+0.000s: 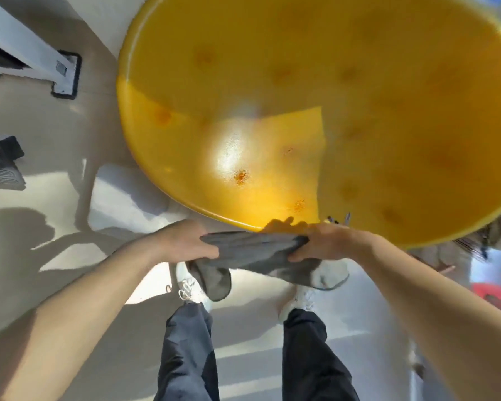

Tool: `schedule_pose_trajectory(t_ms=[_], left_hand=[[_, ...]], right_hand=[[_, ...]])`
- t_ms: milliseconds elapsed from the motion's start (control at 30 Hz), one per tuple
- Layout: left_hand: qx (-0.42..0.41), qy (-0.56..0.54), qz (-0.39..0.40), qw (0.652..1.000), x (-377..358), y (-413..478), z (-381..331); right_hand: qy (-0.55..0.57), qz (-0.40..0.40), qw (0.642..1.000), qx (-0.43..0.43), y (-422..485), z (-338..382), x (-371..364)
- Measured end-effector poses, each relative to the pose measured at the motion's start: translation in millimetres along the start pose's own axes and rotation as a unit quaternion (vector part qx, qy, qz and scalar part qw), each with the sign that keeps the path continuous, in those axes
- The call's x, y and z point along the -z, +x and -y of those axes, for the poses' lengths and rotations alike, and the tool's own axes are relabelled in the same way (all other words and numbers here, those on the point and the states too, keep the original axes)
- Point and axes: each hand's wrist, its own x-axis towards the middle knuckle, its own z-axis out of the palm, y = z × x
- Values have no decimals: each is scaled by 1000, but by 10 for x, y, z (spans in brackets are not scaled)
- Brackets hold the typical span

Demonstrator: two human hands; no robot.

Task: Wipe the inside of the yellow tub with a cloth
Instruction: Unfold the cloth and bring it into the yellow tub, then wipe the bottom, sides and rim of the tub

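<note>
Where the head view's frame cuts it, the yellow tub (315, 82) loses its far rim and right side; only the near rim shows whole. Small dark items at that rim, right of the hands, are too blurred to identify. Left of the tub: pale floor (55, 157), a white post base (65, 75), something dark at the edge. Below the tub: white shoes (190, 285), dark trousers (185, 351).

Tub interior: glossy, sunlit patch near centre, scattered orange-brown spots. The grey cloth (255, 253) hangs just outside the near rim, stretched between both hands, ends drooping. Left hand (182, 241) is clenched round the cloth's left end; right hand (327, 241) is clenched round its right end.
</note>
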Motion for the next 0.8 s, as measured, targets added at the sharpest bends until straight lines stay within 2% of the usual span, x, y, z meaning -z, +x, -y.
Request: schedule_pose_trajectory(t_ms=[33, 100, 167, 233, 300, 367, 400, 433, 500, 567, 600, 667, 733, 800], left_hand=[[-20, -82, -5, 996, 39, 34, -71], [-61, -209, -21, 976, 99, 110, -250], [-115, -284, -86, 948, 131, 220, -492], [-160, -293, -184, 925, 152, 379, -751], [-175, -199, -298, 917, 129, 595, -902], [-181, 17, -395, 900, 76, 824, -936], [-178, 104, -416, 886, 10, 929, -935], [-165, 139, -408, 887, -66, 1034, -925], [-126, 163, -359, 910, -245, 1269, -874], [-112, 236, -261, 929, -494, 1535, -736], [-104, 258, -228, 933, -616, 1675, -629], [-96, 241, -235, 937, -797, 1917, -461], [-98, 215, -267, 934, -943, 2153, -398], [-113, 257, -269, 921, -1093, 2377, -377]], right_hand=[[92, -52, 994, 11, -42, -180, 109], [237, -153, 959, 32, -129, -491, 298], [289, -234, 927, 53, -181, -697, 451], [313, -329, 888, 76, -137, -818, 547], [287, -445, 845, 73, -42, -896, 566], [211, -533, 818, 48, 87, -923, 488], [183, -552, 813, 37, 178, -927, 414], [161, -553, 817, 25, 287, -938, 319], [131, -481, 867, 7, 609, -1026, 43], [114, -319, 941, -19, 960, -1136, -293], [82, -252, 964, -37, 1125, -1185, -446], [-5, -222, 973, -66, 1413, -1257, -674], [-34, -242, 967, -65, 1655, -1286, -779], [-72, -280, 956, -41, 1884, -1288, -837]])
